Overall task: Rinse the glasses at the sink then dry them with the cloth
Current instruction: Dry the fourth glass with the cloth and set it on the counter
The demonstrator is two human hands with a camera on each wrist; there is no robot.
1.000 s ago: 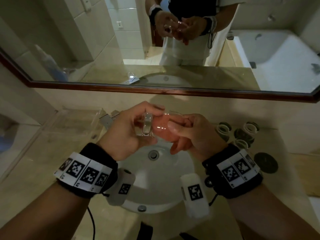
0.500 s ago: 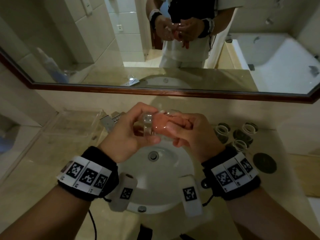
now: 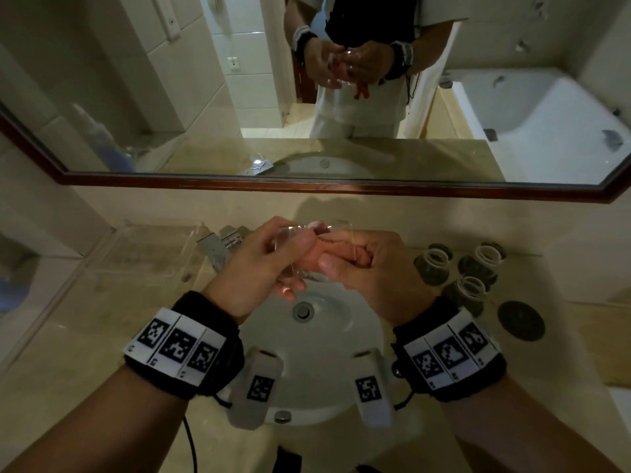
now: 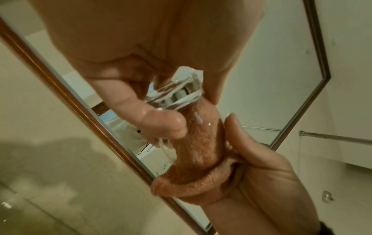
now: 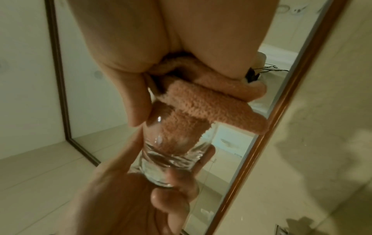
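Hands (image 3: pixel 259 264) higher, cloth (image 5: pixel 181 127) inside glass (image 5: pixel 171 160)

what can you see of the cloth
The cloth is a peach-pink, fuzzy terry fabric, bunched rather than spread out. The right hand grips its gathered end, and the rest is stuffed through the mouth of the clear glass, filling the inside. A folded lobe sticks out past the rim. The left hand holds the glass by its base, on its side above the sink. Small bright droplets cling near it.
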